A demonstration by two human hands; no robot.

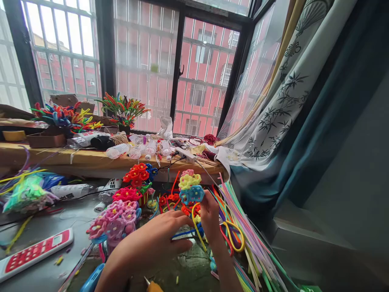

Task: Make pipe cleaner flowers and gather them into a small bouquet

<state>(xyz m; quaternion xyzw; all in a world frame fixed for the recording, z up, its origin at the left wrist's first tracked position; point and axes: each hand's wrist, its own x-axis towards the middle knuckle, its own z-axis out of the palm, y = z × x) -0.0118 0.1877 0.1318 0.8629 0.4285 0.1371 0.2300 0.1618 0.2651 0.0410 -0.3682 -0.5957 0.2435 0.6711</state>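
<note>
My right hand [210,217] is closed on a small bunch of pipe-cleaner flowers [191,194], blue in front with yellow and pink above. Its fingertips press the bunch's right side. My left hand [165,233] is lower and to the left, thumb and fingers apart with nothing gripped. A bent yellow pipe cleaner [197,227] hangs between the hands, and a blue pipe cleaner [184,233] shows behind my left fingers. Beside my right wrist lie yellow-handled scissors [235,236]. Pink pipe-cleaner flowers [117,219] stand left of my left hand, with red flowers [136,175] behind.
Long pastel pipe cleaners [243,219] are heaped at the right. A red-and-white remote-like device [36,252] lies at the left, near plastic bottles [73,190]. The window ledge [88,156] carries more bottles, a power strip [185,154] and colourful pipe-cleaner bunches [123,109].
</note>
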